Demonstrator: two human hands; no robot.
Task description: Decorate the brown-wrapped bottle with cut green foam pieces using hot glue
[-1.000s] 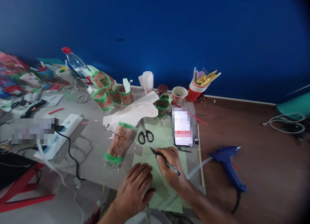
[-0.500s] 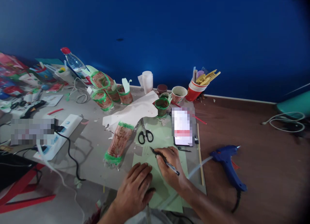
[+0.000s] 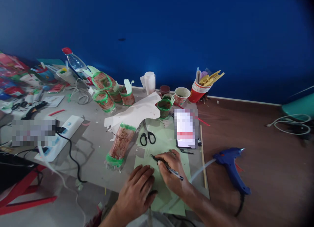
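A black-and-clear pen (image 3: 171, 170) is gripped in my right hand (image 3: 173, 171), its tip at the upper left part of a light green paper sheet (image 3: 169, 202). Faint pen lines show on the paper near the tip. My left hand (image 3: 138, 189) lies flat on the sheet's left edge, fingers stretched out and holding nothing. Just beyond the hands are black-handled scissors (image 3: 147, 138), their blades partly under a white paper cutout (image 3: 134, 112). To the left lies a brown-painted plastic bottle piece (image 3: 121, 143) with green ends.
A phone (image 3: 185, 129) lies right of the scissors. A blue glue gun (image 3: 230, 166) rests on the brown surface at right. Painted cups (image 3: 104, 101), a paper cup (image 3: 182, 95) and a water bottle (image 3: 77, 65) stand along the wall. A white power strip (image 3: 70, 130) lies at left.
The pen tip has moved slightly left and down across the green paper with my right hand. My left hand stays in place.
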